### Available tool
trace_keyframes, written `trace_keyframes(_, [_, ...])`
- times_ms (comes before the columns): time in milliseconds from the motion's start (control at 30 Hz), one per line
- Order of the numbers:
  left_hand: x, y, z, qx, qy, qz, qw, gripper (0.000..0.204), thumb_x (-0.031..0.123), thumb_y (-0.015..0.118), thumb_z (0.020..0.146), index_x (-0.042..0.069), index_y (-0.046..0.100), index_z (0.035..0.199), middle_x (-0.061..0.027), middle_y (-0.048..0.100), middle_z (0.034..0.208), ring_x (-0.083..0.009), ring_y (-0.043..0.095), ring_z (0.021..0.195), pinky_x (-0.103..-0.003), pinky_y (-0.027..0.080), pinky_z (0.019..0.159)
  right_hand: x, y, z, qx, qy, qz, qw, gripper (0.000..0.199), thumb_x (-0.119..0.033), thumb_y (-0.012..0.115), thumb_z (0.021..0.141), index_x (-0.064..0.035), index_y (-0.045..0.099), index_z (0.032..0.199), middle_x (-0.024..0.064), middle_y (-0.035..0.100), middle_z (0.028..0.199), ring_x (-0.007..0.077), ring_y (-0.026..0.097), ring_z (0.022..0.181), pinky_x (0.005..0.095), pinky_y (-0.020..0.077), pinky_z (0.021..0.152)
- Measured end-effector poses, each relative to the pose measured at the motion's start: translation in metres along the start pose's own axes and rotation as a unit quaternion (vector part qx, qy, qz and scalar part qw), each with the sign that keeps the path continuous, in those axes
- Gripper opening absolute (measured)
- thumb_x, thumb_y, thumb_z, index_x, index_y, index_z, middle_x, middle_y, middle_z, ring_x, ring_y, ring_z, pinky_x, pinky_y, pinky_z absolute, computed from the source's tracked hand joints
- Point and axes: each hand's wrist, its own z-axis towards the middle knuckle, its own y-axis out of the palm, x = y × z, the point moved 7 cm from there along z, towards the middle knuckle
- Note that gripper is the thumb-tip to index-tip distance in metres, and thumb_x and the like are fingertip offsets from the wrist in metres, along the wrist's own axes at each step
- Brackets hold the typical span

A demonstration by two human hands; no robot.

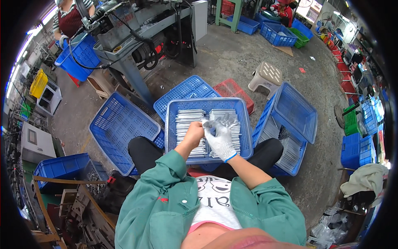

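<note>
My left hand (194,135) is bare and closed, its fingertips meeting the tip of the glove on my right hand; what they pinch there is too small to make out. A whitish-grey knit glove with a blue cuff covers my right hand (221,141). Its outer fingers look stretched out, with a gap between thumb and forefinger. Both hands are over a blue plastic crate (244,124) between my knees. Inside lie two side-by-side stacks of thin silvery metal rods (189,116), partly hidden by my hands.
An empty-looking blue crate (120,124) stands left, another blue crate (188,89) and a red crate (236,92) beyond. At right, a blue crate (296,112) rests on one holding rods (288,157). A plastic stool (267,76) and a machine bench (137,70) stand farther off. Another person (70,23) is at far left.
</note>
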Motion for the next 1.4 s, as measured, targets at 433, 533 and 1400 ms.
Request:
trace_keyframes(433, [0.053,0.041,-0.007,-0.191,0.004,-0.590,0.784,0.051,0.037,0.056,0.102,0.000,0.053,0.137,-0.0171,0.067,0.122,-0.0294,0.063,0.117,-0.046,0.050,0.106,-0.019,0.004,-0.024,-0.070,0.045,-0.057,0.995,0.018,-0.012,0.068,0.081,-0.0031,0.072,0.097,0.0146,0.072,0.080,0.0325,0.065,0.064,0.0393,0.0514,0.061])
trace_keyframes(533, [0.034,0.039,0.024,-0.198,0.037,-0.671,0.713,0.054,0.039,0.055,0.102,-0.002,0.052,0.137,-0.0174,0.065,0.123,-0.0306,0.064,0.111,-0.048,0.050,0.105,-0.020,0.007,-0.026,-0.092,0.048,-0.084,0.991,0.019,-0.012,0.068,0.081,-0.0027,0.072,0.097,0.0149,0.072,0.080,0.0330,0.066,0.065,0.0397,0.0517,0.061])
trace_keyframes(1400, [-0.033,0.015,0.047,-0.088,-0.011,-0.477,0.875,0.032,0.034,0.055,0.103,0.005,0.066,0.103,-0.0126,0.071,0.102,-0.0209,0.070,0.099,-0.037,0.058,0.091,0.012,0.007,-0.061,-0.147,0.129,0.077,0.978,0.027,-0.017,0.067,0.085,-0.0017,0.072,0.107,0.0112,0.072,0.087,0.0243,0.062,0.068,0.0337,0.0514,0.066])
